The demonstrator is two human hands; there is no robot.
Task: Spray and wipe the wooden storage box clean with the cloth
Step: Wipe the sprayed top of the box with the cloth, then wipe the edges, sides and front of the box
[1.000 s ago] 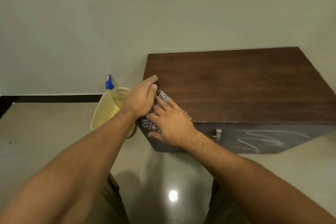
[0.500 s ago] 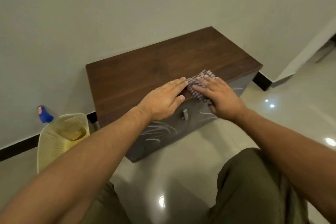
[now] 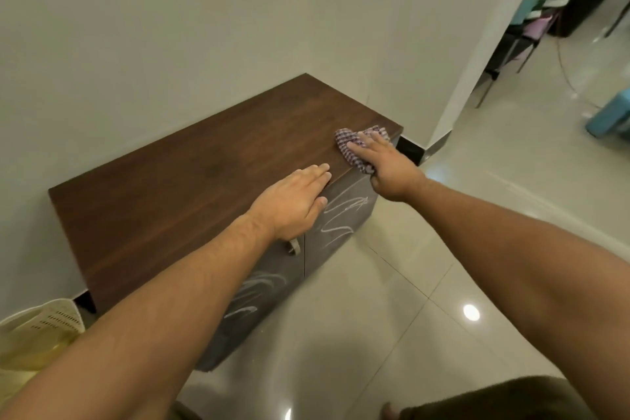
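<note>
The wooden storage box (image 3: 191,177) stands against the wall, with a dark brown top and a grey front marked with white scribbles. A checkered cloth (image 3: 351,143) lies on the top near its right front corner. My right hand (image 3: 385,164) presses on the cloth with straight fingers, the thumb hanging over the front edge. My left hand (image 3: 293,204) rests flat on the top at the front edge, near the middle. The spray bottle is out of sight.
A pale yellow perforated basket (image 3: 41,327) sits on the floor at the box's left end. A metal handle (image 3: 294,245) sticks out of the box front. To the right is an opening with chairs (image 3: 531,20) and a blue stool (image 3: 610,116). Glossy tiles cover the floor.
My right hand has slid the cloth along the front edge from the left corner to the right corner. My left hand trailed to the middle. The view swung right, and the spray bottle left the frame.
</note>
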